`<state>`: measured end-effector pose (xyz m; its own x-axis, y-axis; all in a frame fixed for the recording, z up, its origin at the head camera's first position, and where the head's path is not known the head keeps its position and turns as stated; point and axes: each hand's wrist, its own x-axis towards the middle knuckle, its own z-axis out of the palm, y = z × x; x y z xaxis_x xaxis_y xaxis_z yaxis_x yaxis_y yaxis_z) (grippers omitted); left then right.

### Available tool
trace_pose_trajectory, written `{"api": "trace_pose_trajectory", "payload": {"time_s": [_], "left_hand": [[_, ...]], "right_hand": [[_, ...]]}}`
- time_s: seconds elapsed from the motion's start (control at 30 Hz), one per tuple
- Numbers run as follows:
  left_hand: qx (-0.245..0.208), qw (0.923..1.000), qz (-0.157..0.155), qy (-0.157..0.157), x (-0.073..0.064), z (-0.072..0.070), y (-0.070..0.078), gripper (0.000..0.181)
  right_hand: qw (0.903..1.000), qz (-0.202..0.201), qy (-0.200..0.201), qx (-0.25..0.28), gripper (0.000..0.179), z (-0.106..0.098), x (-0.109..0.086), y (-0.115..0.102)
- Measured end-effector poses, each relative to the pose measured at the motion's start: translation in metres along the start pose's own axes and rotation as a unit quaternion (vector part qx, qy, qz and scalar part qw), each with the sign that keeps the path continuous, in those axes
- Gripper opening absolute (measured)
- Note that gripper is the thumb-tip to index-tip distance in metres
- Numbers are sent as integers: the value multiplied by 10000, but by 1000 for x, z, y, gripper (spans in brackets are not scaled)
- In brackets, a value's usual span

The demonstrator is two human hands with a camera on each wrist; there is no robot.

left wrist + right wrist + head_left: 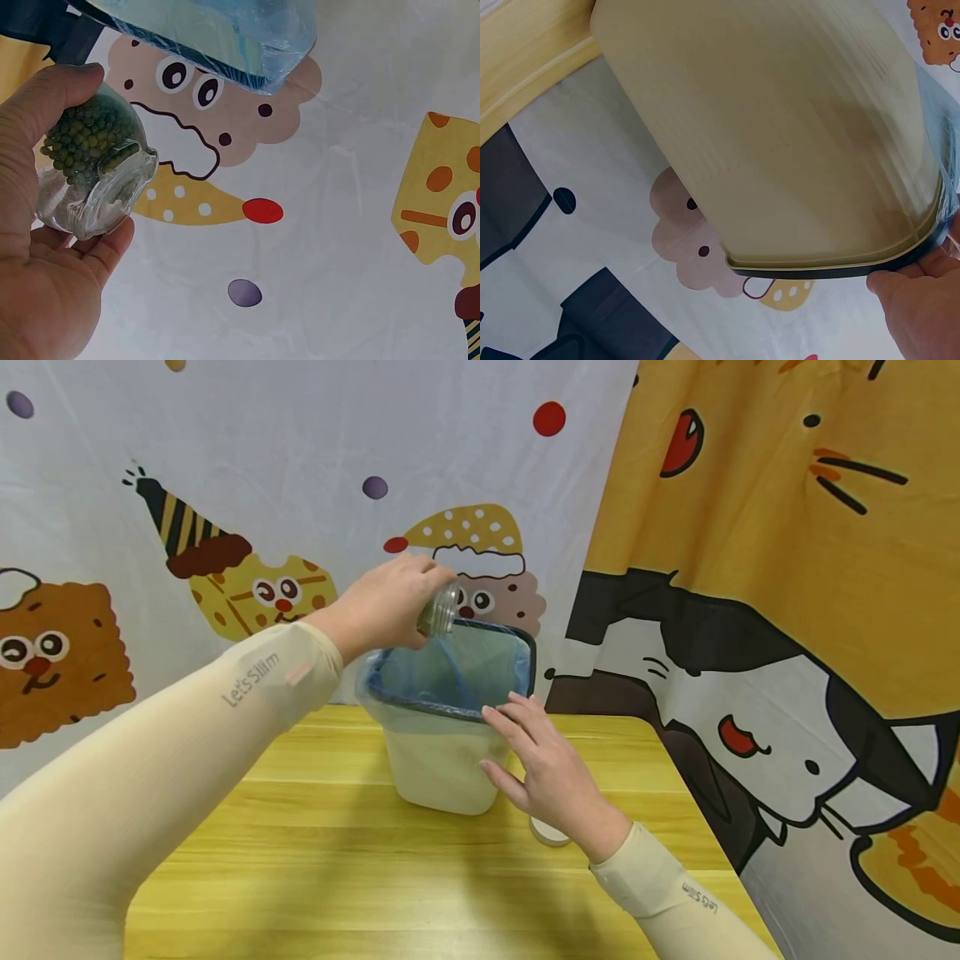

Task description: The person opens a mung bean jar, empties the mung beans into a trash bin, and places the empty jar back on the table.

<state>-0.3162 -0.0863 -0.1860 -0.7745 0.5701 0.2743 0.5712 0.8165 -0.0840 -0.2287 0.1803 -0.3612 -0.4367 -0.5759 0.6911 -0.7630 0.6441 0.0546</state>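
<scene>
My left hand (386, 597) grips a clear glass jar (444, 610) above the back left part of a cream trash bin (442, 768). The jar is tipped on its side, its mouth towards the bin's opening. Small green beans (86, 139) lie inside it in the left wrist view. A blue plastic bag (405, 681) lines the bin and folds over its dark rim (534, 660). With fingers extended, my right hand (551, 777) is at the front right of the bin, fingertips right at the rim. The right wrist view shows the bin's outer wall (780, 142) beside that hand.
A round white lid (550, 833) lies on the wooden table (420, 893), partly behind my right wrist. Close behind the bin hangs a cartoon-printed curtain (300, 435), which continues along the table's right side. The table's right edge runs past my right forearm.
</scene>
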Motion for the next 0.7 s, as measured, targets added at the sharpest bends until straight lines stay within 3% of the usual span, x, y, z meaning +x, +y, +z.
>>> {"api": "trace_pose_trajectory", "payload": {"time_s": [0.7], "left_hand": [[353, 9992, 192, -57, 3, 4, 2, 93]], "right_hand": [[10000, -7, -1, 74, 69, 0, 0, -1]]}}
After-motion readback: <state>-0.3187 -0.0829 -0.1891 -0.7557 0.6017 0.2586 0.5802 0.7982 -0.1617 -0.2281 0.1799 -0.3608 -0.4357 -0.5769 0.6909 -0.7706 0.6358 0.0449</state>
